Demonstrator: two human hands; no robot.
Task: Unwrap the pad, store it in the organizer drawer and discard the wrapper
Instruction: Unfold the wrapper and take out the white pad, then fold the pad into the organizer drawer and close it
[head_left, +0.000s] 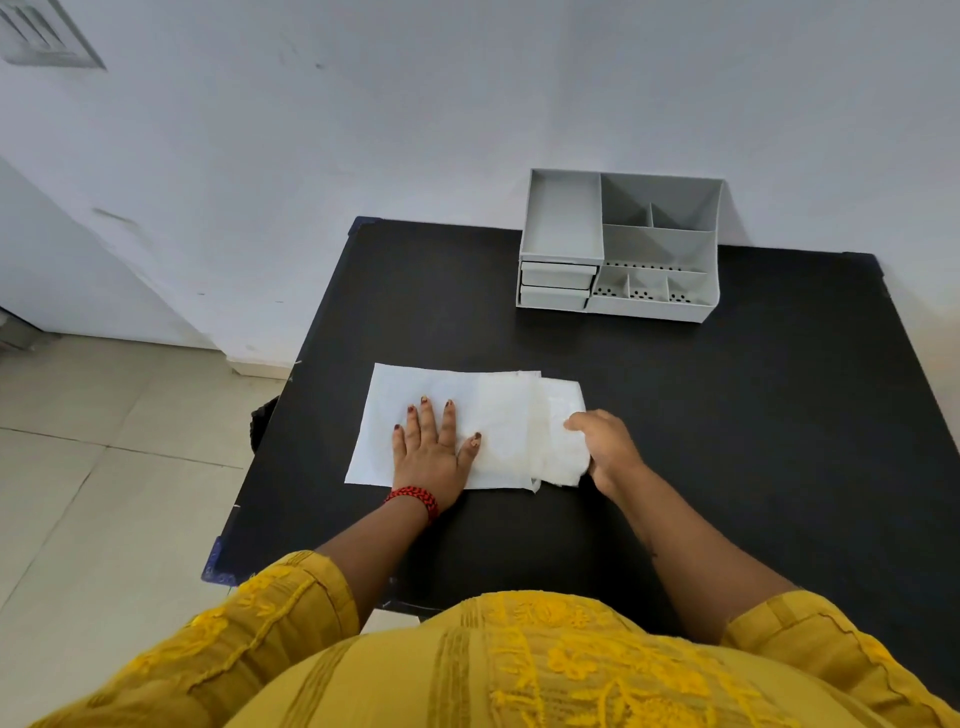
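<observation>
A white wrapper (387, 400) lies unfolded flat on the black table (727, 415), with the white pad (509, 431) on top of it. My left hand (431, 447) presses flat on the wrapper's left part, fingers spread. My right hand (608, 447) pinches the pad's folded right end (558, 415), which sticks out past the wrapper's right edge. The grey organizer (618, 249) stands at the table's far edge against the wall; its two small drawers (556, 286) at the lower left are closed.
The organizer has several open compartments on top. A dark object (262, 421) pokes out past the table's left edge. Tiled floor lies to the left, a white wall behind.
</observation>
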